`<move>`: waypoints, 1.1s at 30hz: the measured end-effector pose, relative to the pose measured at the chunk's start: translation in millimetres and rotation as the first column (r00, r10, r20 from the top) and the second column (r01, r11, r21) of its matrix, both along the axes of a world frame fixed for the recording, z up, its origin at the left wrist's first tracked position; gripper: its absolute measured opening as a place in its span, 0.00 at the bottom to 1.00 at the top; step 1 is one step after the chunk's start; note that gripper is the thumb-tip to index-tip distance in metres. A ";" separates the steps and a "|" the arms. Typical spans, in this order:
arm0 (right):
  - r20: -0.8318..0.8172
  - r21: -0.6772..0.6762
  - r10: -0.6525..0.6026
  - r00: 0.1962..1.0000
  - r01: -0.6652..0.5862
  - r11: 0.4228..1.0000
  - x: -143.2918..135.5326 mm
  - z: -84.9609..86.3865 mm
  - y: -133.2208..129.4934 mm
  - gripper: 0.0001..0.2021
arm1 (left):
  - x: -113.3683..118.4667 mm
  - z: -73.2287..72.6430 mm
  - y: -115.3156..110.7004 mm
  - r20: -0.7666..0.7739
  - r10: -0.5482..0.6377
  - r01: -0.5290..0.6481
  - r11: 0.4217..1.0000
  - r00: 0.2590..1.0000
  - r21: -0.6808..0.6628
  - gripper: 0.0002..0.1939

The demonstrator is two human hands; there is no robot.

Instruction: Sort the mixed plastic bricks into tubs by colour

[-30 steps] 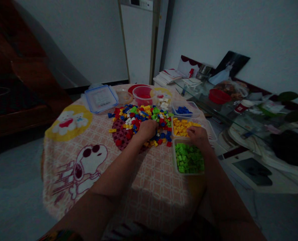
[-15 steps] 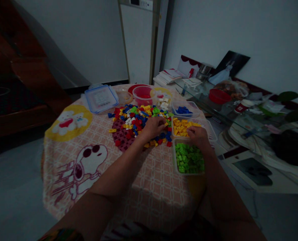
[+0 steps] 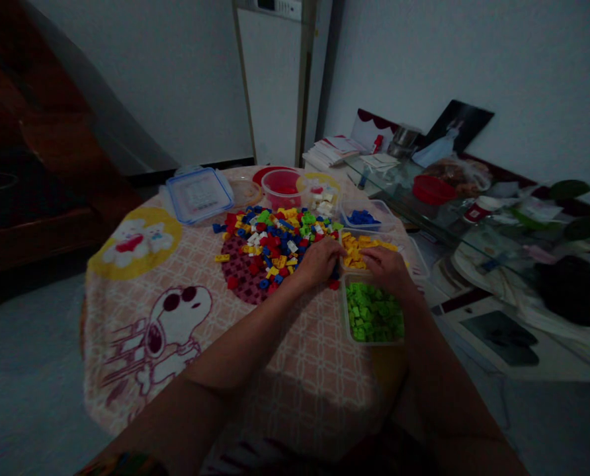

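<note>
My left hand (image 3: 319, 260) is at the near right side of a mixed pile of toy building bricks (image 3: 270, 241), its closed fingertips by the left rim of a clear box. Yellow bricks (image 3: 355, 248) fill that box. Over its near right part is my right hand (image 3: 388, 268), fingers drawn together among the yellow bricks. Whatever either hand pinches is too small and dark to make out. Nearer to me stands a box of green bricks (image 3: 372, 314); behind the yellow ones is a box with blue bricks (image 3: 362, 218).
White bricks (image 3: 323, 203) lie beside a pink-red tub (image 3: 282, 190) at the back. A blue-rimmed lid (image 3: 200, 195) rests at the back left of the cloth-covered round table (image 3: 295, 370). On the right, a cluttered glass table (image 3: 407, 205) adjoins it.
My left hand has moved right from over the pile to the edge of the yellow brick box. My right hand has shifted slightly left, and the two hands are closer together.
</note>
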State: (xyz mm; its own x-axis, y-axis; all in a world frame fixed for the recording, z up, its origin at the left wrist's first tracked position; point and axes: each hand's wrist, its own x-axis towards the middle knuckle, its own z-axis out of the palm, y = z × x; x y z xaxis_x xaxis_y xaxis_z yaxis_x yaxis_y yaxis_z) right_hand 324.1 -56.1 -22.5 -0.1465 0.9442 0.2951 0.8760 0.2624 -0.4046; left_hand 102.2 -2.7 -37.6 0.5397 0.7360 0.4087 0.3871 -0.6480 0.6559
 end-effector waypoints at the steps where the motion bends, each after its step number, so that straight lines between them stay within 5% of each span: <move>1: -0.022 0.012 0.064 0.998 -0.064 0.998 -2.3 -1.2 0.1 0.17 | 0.5 -1.4 -0.4 -0.017 -0.001 0.001 1.000 1.000 0.006 0.15; 4: -0.059 0.025 0.177 0.982 -0.176 0.984 -8.1 -6.6 0.7 0.19 | 3.2 -5.7 -2.5 -0.039 0.022 -0.022 1.000 0.999 0.002 0.15; 20: -0.084 -0.050 0.271 0.959 -0.276 0.960 -14.1 -3.3 -1.3 0.21 | 3.3 -9.8 -0.3 -0.008 -0.008 0.008 1.000 1.000 -0.004 0.15; 28: 0.053 0.017 0.215 0.975 -0.216 0.976 -7.0 -8.2 1.4 0.19 | 2.4 -11.4 0.3 -0.055 -0.029 0.030 0.999 0.998 0.016 0.21; 33: 0.116 0.055 0.362 0.925 -0.370 0.927 -4.9 -16.2 6.2 0.18 | 3.0 -11.3 -0.8 -0.078 -0.042 0.044 0.999 0.996 0.020 0.21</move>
